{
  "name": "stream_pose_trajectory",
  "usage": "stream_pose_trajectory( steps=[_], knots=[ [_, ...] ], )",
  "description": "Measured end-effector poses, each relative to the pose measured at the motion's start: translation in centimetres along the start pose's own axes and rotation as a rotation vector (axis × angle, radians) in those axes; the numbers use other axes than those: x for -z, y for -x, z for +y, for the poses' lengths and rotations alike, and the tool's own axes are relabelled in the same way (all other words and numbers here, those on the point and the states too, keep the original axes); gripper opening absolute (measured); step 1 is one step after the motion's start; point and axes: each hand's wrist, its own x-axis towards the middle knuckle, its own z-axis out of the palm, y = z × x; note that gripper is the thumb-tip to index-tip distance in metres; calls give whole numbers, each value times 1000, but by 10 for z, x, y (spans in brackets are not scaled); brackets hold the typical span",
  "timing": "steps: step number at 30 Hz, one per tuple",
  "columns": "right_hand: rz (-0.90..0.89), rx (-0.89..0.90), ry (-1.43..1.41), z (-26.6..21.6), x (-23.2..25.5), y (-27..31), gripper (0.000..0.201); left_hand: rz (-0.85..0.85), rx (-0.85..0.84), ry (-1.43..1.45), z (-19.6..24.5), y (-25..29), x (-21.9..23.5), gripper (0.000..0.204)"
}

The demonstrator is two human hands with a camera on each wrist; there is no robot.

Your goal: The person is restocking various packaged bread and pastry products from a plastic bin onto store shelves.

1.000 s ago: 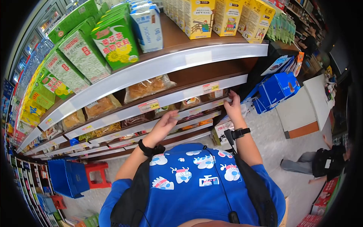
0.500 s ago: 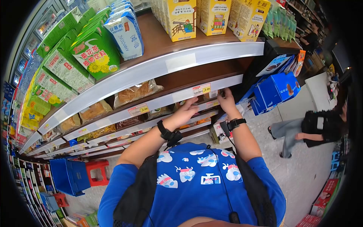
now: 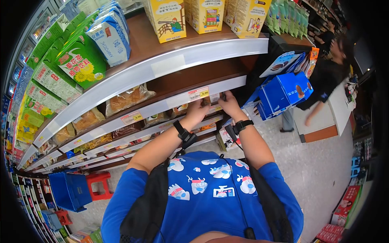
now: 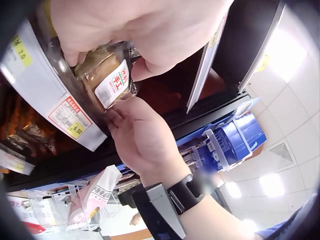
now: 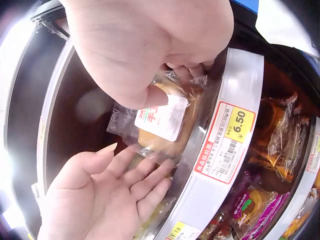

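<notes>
A clear-wrapped bread [image 5: 170, 122] with a white label in red and green print lies on a low shelf, behind the rail. My right hand [image 5: 155, 50] grips it from one side, thumb over the label and fingers curled at its edge. At its other side is my left hand [image 5: 117, 195], palm up, fingers loosely spread with the tips at the wrapper. The left wrist view has the same wrapped bread between the left hand [image 4: 140, 30] and the right hand [image 4: 142, 132]. In the head view, both hands reach side by side over the rail and the bread is mostly hidden.
A price tag [image 5: 225, 142] sits on the rail in front. Wrapped breads [image 3: 129, 99] lie further left, with yellow cartons [image 3: 166, 20] on the top shelf. A blue display box [image 3: 283, 95] hangs at the shelf's right end. A person [image 3: 324, 79] in black stands beyond it.
My left hand has moved in beside the right one at the shelf. The view has shifted rightward along the shelf. The person in black has moved closer to the shelf end.
</notes>
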Motion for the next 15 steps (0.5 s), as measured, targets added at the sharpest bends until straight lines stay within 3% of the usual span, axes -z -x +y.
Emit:
stream_pose_trajectory(
  steps=[2, 4, 5, 10, 15],
  knots=[
    [-46, -36, 15, -3, 4, -1, 55, 39, 76, -87, 0, -3, -6, 66],
    [-54, -28, 21, -1, 2, -1, 58, 240, -57, -102, -1, -3, -9, 43],
    [-70, -50, 7, 0, 1, -1, 61, 43, 57, 42, -1, -5, -3, 66],
    [-13, 52, 29, 12, -4, -2, 64, 37, 45, -54, -14, -12, -4, 63],
    [28, 112, 102, 2, -5, 4, 67, 53, 3, 71, -6, -11, -10, 61]
  ],
)
